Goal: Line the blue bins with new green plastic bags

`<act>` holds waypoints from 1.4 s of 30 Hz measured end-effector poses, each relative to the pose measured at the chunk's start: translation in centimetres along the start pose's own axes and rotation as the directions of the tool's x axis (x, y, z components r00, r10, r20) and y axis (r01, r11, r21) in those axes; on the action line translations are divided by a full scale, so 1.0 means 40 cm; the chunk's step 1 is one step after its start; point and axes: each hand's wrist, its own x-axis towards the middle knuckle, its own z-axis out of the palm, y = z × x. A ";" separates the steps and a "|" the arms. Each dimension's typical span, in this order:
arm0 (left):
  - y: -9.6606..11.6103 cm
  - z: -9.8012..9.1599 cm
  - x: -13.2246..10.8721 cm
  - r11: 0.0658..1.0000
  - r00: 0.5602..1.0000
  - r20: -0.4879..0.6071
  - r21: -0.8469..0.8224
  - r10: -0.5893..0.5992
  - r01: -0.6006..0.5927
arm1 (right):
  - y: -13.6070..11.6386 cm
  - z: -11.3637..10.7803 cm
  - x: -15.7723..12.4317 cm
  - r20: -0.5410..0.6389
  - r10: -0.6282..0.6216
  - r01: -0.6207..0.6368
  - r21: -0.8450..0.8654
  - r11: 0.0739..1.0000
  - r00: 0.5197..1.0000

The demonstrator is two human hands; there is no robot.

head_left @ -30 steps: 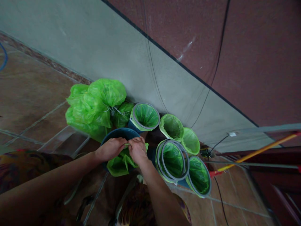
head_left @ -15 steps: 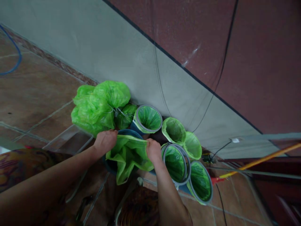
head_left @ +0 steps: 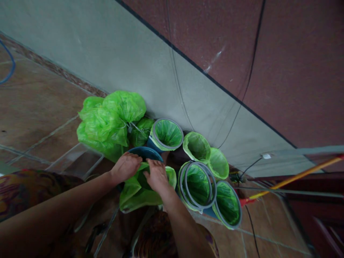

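A dark blue bin (head_left: 146,152) stands in front of me, with a loose green bin liner (head_left: 139,200) draped in its mouth and over the near side. My left hand (head_left: 127,166) is at the left of the bin's mouth, its fingers closed on the liner's far edge just below the blue rim. Beside it, my right hand (head_left: 158,175) lies over the liner near the back of the rim, fingers stretched forward and thumb apart. Part of the liner is hidden beneath both hands.
Stuffed green bags (head_left: 107,122) are heaped at the left by the wall. Several lined bins stand close by, including one behind (head_left: 154,145) and one at right (head_left: 239,224). Loose grey rings (head_left: 213,193) lie on another. A yellow pole (head_left: 295,177) slants in from the right.
My hands have come closer together, the right one moving left and over the liner. The liner was stretched between them; now it sags, and more of the blue rim shows.
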 end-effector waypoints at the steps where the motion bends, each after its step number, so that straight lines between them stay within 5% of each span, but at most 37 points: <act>1: 0.002 0.002 0.000 1.000 1.000 0.005 -0.011 0.017 -0.016 | -0.008 0.004 0.001 0.011 -0.012 0.012 -0.022 1.000 1.000; 6: -0.003 0.011 0.001 0.999 0.999 0.042 -0.008 0.034 -0.033 | -0.008 -0.007 0.006 0.044 0.061 -0.055 -0.134 0.989 0.997; 14: -0.028 -0.001 -0.004 0.989 0.989 0.050 0.052 -0.140 0.137 | 0.050 -0.056 0.007 0.034 0.349 -0.336 -0.203 0.920 0.936; 20: -0.038 -0.017 -0.002 0.974 0.974 0.041 0.058 -0.223 0.221 | 0.095 -0.074 -0.005 0.059 0.435 -0.417 -0.200 0.887 0.898; 23: -0.033 -0.014 -0.002 0.979 0.979 0.039 0.049 -0.202 0.200 | 0.076 -0.062 -0.006 0.001 0.369 -0.367 -0.099 0.925 0.929; 30: -0.005 -0.002 -0.004 0.997 0.996 0.060 0.033 -0.070 0.068 | -0.004 -0.009 0.002 -0.100 -0.032 0.032 -0.008 0.999 0.994; 37: -0.003 0.011 -0.007 1.000 0.999 0.049 -0.009 -0.017 0.018 | -0.021 -0.025 0.005 -0.027 -0.026 0.024 -0.087 0.996 0.999; 42: -0.005 0.010 -0.006 0.999 0.998 0.059 0.005 -0.033 0.033 | -0.010 -0.029 0.007 -0.076 0.001 -0.012 -0.137 0.991 0.997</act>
